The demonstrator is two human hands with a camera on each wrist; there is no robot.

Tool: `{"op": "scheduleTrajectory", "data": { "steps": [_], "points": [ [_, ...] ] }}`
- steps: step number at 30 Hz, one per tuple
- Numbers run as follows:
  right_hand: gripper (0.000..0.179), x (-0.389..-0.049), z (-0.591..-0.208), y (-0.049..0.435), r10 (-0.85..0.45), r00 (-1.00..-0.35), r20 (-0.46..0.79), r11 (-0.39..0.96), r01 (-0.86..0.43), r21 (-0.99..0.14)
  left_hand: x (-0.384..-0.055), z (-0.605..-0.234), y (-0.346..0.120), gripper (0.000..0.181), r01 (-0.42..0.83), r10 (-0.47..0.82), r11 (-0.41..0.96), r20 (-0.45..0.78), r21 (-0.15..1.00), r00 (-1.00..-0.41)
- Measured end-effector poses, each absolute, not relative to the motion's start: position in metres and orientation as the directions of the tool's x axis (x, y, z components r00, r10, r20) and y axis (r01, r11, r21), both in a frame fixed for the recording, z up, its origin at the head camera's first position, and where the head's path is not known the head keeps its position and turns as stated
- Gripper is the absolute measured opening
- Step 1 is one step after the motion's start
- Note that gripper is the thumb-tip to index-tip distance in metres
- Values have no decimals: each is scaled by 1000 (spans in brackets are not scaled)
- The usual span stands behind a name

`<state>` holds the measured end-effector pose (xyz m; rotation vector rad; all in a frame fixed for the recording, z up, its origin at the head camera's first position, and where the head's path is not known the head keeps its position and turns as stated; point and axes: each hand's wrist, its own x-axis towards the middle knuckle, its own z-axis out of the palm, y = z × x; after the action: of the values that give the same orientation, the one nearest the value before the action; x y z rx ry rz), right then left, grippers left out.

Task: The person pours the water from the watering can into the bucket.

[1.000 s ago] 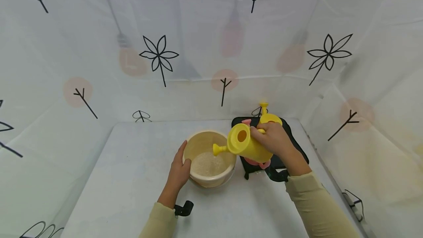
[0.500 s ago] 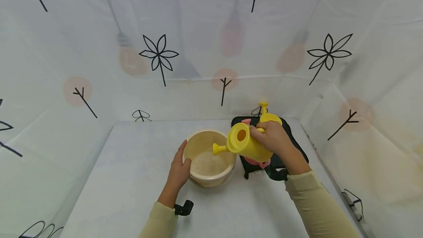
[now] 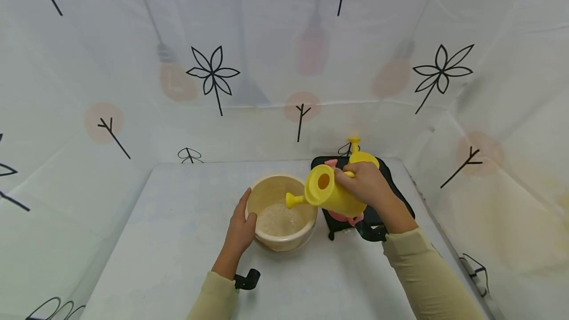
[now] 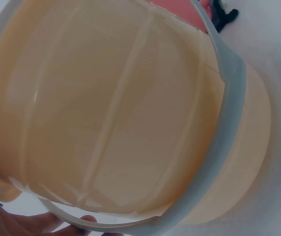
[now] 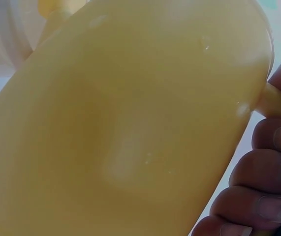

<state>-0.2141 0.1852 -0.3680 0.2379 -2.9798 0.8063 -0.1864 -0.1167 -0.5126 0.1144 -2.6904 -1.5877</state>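
A cream-coloured bucket (image 3: 284, 243) stands on the white table, with water (image 3: 280, 221) rippling inside. My left hand (image 3: 242, 228) holds its left side, the thumb at the rim. In the left wrist view the bucket's ribbed wall (image 4: 106, 108) and grey bail handle (image 4: 229, 113) fill the picture, with a few fingers (image 4: 37, 221) at the handle's lower end. My right hand (image 3: 366, 181) grips the handle of a yellow watering can (image 3: 340, 201), tilted left so that its spout lies over the bucket. In the right wrist view the curled fingers (image 5: 263, 172) show beside the can's body.
Behind the right hand, a second yellow watering can (image 3: 370, 158) sits on a black bag or mat (image 3: 331, 226). Pink pieces (image 3: 340, 216) lie on it, mostly hidden by the held can. A patterned white cloth wall (image 3: 266, 127) rises around the table (image 3: 178, 241).
Both hands, the bucket and the tilted watering can stay almost still. Ripples on the water in the bucket vary between frames.
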Motion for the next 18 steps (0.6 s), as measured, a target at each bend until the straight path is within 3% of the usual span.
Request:
{"op": "scheduleTrajectory", "data": {
  "steps": [18],
  "points": [
    [43,-216,-366,183,-148,-988,49,866,-153,-476,-185,-509,-116,65,-59,-71,470,-29,880,-997]
  ]
}}
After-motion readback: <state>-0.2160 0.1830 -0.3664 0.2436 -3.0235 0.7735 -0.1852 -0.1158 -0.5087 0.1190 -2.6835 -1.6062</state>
